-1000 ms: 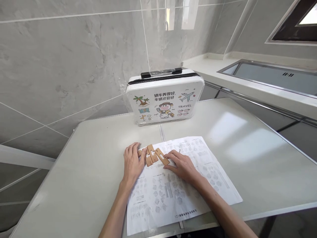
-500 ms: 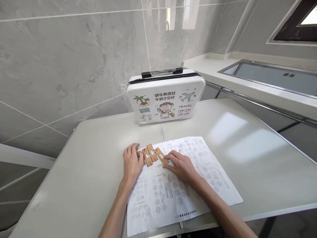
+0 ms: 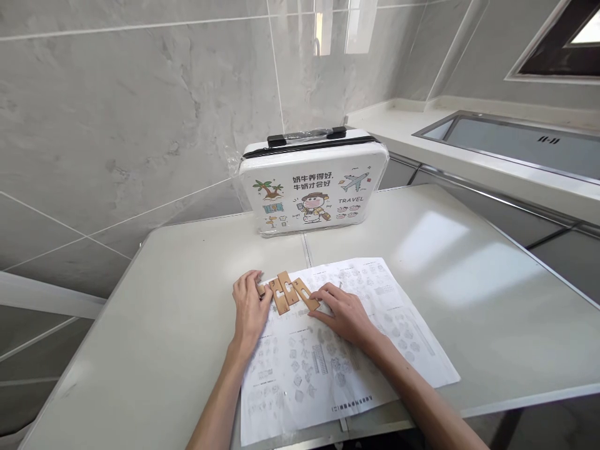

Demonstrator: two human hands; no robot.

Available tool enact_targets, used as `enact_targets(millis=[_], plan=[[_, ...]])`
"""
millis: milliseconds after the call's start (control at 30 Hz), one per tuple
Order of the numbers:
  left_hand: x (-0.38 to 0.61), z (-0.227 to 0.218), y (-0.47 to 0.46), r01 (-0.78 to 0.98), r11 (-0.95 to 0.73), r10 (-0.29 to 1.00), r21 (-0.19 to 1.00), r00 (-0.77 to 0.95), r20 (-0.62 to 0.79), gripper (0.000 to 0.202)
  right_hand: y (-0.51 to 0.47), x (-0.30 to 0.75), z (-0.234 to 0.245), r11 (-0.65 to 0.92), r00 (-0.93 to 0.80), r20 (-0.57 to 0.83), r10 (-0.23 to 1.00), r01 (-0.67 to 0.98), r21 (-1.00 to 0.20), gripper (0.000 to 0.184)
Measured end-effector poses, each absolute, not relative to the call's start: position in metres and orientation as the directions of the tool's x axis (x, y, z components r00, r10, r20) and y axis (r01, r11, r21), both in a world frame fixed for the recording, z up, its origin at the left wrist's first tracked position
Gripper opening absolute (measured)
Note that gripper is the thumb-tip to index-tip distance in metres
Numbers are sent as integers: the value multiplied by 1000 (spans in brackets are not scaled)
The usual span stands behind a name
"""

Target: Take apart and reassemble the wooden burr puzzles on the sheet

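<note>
Three flat wooden puzzle pieces lie side by side on a printed paper sheet. The left piece and the middle piece have square notches cut in them; the right piece has an oval-looking opening and lies at a slant. My right hand pinches the lower right end of the slanted piece between thumb and fingers. At the row's left side, my left hand has its thumb and fingers closed on another wooden piece, mostly hidden, with the thumb close to the left notched piece.
Behind the paper, a white case with cartoon prints and clear plastic wrapping stands upright on the pale table, near the grey tiled wall. A counter with a sink runs along the right.
My left thumb has shifted slightly, and a little more of the wooden piece in that hand shows. My right hand and the other pieces look almost the same.
</note>
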State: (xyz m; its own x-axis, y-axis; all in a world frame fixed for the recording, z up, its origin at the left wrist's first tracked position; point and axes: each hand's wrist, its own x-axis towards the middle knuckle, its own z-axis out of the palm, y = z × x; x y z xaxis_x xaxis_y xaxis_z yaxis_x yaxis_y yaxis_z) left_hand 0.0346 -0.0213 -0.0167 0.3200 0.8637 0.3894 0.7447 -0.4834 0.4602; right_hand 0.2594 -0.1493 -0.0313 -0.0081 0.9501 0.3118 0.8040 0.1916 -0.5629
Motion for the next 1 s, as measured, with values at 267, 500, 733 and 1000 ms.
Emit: enact_targets(millis=[267,500,733,1000], plan=[[36,-16,-23,729,-500,859,467,349,375,35,-148,258,-33,172,11,306,952,806,-566,22],[39,-13,-25,730,-523,846,439,381,373,29,-147,257,-33,174,9,316,949,820,-546,23],[44,3,-32,668,-664,743,336,543,392,57,-147,257,-32,215,-12,353,935,814,-540,21],[41,3,-31,585,-763,647,275,685,336,61,-147,257,-32,194,0,354,935,837,-513,22]])
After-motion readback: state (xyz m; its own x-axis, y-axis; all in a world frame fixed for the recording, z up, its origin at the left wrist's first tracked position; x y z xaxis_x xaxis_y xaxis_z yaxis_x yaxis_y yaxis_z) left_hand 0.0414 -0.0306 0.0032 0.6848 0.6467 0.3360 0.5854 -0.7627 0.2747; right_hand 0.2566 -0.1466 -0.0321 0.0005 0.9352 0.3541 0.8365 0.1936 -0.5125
